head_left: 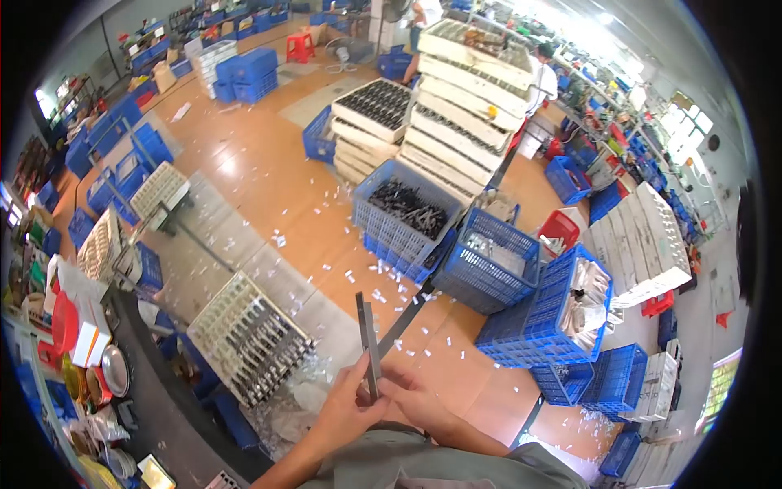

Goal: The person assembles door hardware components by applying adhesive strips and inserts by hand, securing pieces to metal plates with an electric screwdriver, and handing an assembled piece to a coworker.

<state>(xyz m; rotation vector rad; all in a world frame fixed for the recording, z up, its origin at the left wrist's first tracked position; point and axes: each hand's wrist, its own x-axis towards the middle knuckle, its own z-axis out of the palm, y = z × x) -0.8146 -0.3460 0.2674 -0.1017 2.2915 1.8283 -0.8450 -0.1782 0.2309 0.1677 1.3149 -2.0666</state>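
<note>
Just in front of my body, both hands meet on a thin grey metal strip that stands nearly upright. My left hand is closed around its lower end. From the other side, the fingers of my right hand pinch the same end. The strip looks doubled lengthwise; whether it is one folded piece or two pieces, I cannot tell. Behind it runs a slanting dark bar, and whether that touches the strip is unclear. To the left of my hands lies a white tray with rows of dark and shiny metal parts.
A dark curved bench edge runs along the left. Ahead stand a blue crate of black parts, a tall stack of white trays and a blue crate of white bags. White scraps litter the orange floor. A person stands behind the stack.
</note>
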